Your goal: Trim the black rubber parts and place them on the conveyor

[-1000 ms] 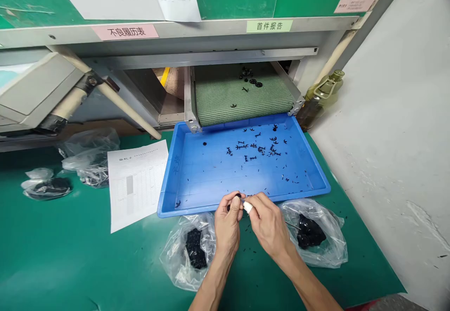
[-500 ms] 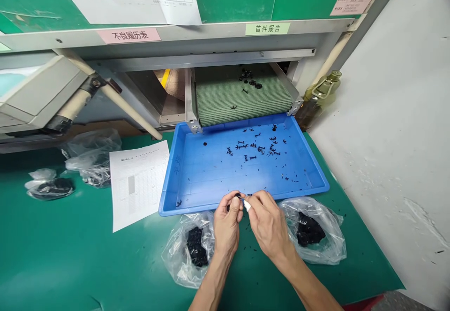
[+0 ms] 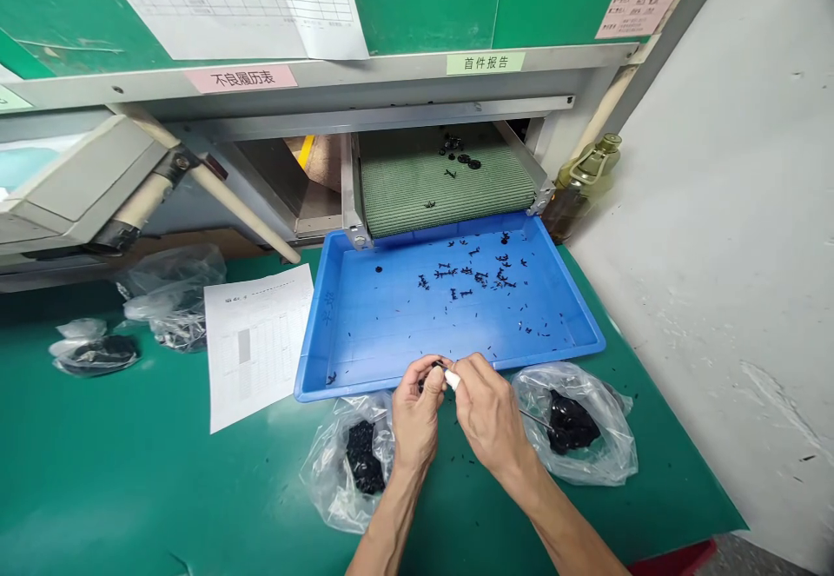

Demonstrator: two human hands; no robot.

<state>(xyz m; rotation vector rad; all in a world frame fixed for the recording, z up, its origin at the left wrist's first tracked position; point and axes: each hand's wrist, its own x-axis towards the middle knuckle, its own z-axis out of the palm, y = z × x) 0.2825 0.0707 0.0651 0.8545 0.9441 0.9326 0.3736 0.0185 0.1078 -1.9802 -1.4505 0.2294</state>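
Hands edge closer above the tray's (image 3: 326, 320) near rim, left hand (image 3: 417, 411) clenched on a small black part (image 3: 438, 366), right hand (image 3: 488, 415) touching it with a white-taped fingertip (image 3: 452, 379), grip unclear.

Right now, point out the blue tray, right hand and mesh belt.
blue tray (image 3: 315, 333), head view, left wall
right hand (image 3: 488, 420), head view, back of hand
mesh belt (image 3: 443, 198), head view, bare middle

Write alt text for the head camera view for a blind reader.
The left hand and right hand meet over a tiny black part at the front edge of a blue tray strewn with black pieces. Clear bags of black parts flank them, with a green conveyor belt beyond.
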